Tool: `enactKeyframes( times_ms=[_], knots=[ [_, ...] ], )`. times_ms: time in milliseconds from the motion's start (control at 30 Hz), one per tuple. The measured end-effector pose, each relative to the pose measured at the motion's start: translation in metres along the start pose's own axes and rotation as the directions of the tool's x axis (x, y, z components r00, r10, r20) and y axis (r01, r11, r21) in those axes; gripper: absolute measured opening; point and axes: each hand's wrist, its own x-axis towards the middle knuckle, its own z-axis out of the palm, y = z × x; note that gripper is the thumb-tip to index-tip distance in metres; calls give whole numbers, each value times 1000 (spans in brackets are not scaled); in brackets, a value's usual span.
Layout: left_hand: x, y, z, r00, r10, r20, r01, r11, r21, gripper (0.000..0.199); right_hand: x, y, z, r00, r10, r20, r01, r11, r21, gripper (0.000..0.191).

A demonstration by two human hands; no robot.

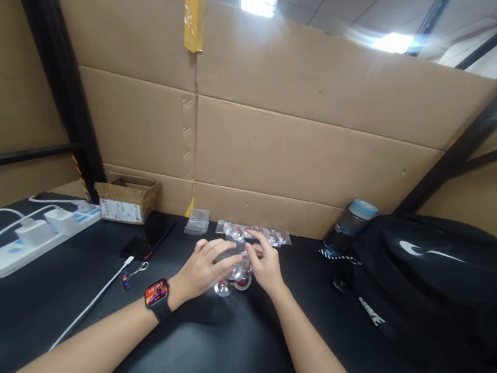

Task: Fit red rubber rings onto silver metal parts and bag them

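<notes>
My left hand (pixel 205 268), with a smartwatch on its wrist, and my right hand (pixel 265 264) face each other over the black table. Between their fingers is a clear plastic item (pixel 237 271), partly hidden, which both hands seem to hold. Just below it on the table sit round clear pieces with red centres (pixel 223 287), (pixel 242 281) being a darker one. Behind my hands, against the cardboard, lies a row of small bagged pieces (pixel 276 237) with red spots. A stack of clear plastic bags (pixel 197 221) lies to their left.
On the left are a power strip (pixel 11 257) with chargers, an open cardboard box (pixel 127 202), a phone (pixel 148 238), a white cable (pixel 93 302) and a keychain (pixel 126 280). A bottle (pixel 349 227) and a black bag (pixel 427 283) stand on the right.
</notes>
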Motion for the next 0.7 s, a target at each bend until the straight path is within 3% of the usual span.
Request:
enactKeyframes(
  times_ms=[100, 233, 300, 400, 500, 567, 700],
  knots=[
    [5, 0, -2, 979, 71, 191, -62, 997, -50, 20, -1, 2, 3, 999, 20, 50, -20, 1000, 14, 34],
    [5, -5, 4, 970, 61, 237, -30, 991, -130, 23, 1, 5, 2, 992, 68, 104, -73, 996, 46, 37],
    [3, -14, 6, 970, 7, 242, 25, 991, -130, 25, 4, 9, -3, 994, 56, 90, -54, 998, -19, 38],
    [-4, -39, 6, 960, -167, 223, 180, 983, -37, 28, 11, 23, -19, 1000, 2, 27, 5, 967, -253, 38],
    [-17, -72, 9, 903, -387, 185, 374, 922, 105, 30, 15, 44, -39, 999, -23, 25, 34, 833, -553, 32],
    [-28, -89, 15, 844, -507, 177, 477, 859, 184, 31, 16, 59, -48, 999, 46, -4, -36, 730, -682, 34],
    [-45, -102, 31, 723, -621, 303, 542, 782, 308, 38, 18, 81, -54, 981, 192, -25, -137, 598, -790, 49]
  ],
)
